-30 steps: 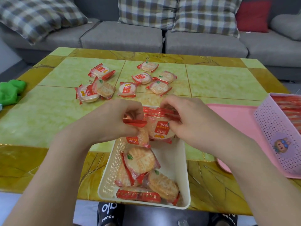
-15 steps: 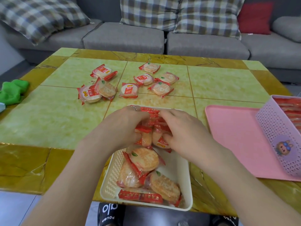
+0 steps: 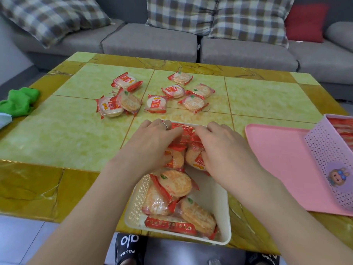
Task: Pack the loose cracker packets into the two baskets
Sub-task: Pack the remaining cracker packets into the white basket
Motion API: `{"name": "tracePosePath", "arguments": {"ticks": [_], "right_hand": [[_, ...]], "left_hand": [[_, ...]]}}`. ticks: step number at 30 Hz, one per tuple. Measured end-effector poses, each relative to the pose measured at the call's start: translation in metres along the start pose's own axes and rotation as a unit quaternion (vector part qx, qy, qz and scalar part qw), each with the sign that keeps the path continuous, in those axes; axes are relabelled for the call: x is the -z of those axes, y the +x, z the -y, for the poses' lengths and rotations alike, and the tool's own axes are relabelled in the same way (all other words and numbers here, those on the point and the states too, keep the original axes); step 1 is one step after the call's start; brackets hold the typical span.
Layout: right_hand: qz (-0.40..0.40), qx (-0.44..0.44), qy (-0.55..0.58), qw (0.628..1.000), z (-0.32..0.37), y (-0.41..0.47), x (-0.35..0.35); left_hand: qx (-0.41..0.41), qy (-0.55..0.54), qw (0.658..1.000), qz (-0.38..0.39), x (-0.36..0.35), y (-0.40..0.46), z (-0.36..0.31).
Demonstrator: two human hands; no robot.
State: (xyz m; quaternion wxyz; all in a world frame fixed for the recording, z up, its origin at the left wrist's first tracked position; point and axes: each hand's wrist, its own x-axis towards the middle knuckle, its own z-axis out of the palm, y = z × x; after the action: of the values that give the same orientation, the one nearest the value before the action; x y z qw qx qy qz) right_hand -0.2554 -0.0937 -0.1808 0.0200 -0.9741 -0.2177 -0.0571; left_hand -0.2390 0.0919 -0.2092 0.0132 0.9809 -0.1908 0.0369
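We look down on our two hands working inside a cream basket (image 3: 223,217) at the near edge of a yellow-green table (image 3: 57,131). Our left hand (image 3: 150,144) and right hand (image 3: 223,150) have their fingers curled around a row of upright cracker packets (image 3: 176,159) at the basket's far end, pressing them together from both sides. We judge this is to stand them on edge so more will fit.

Just nearer to us than the held row, several packets (image 3: 177,184) lie flat and jumbled in the same basket, probably waiting to be stood up too.

Beyond our hands, eight loose packets (image 3: 156,104) are scattered on the table, still unpacked. To the right of the right hand, a pink tray (image 3: 277,159) carries a lilac basket (image 3: 328,169) already lined with packets, so it looks like the finished one.
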Motion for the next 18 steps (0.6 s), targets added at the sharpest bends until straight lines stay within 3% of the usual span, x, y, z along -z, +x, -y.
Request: {"name": "tracePosePath", "arguments": {"ticks": [10, 18], "right_hand": [[0.060, -0.011, -0.034, 0.998, 0.000, -0.006, -0.024], [0.105, -0.008, -0.059, 0.993, -0.005, 0.000, -0.037]], "left_hand": [[0.077, 0.124, 0.989, -0.024, -0.018, -0.001, -0.008], [0.060, 0.081, 0.995, 0.006, -0.021, 0.007, -0.006]]}}
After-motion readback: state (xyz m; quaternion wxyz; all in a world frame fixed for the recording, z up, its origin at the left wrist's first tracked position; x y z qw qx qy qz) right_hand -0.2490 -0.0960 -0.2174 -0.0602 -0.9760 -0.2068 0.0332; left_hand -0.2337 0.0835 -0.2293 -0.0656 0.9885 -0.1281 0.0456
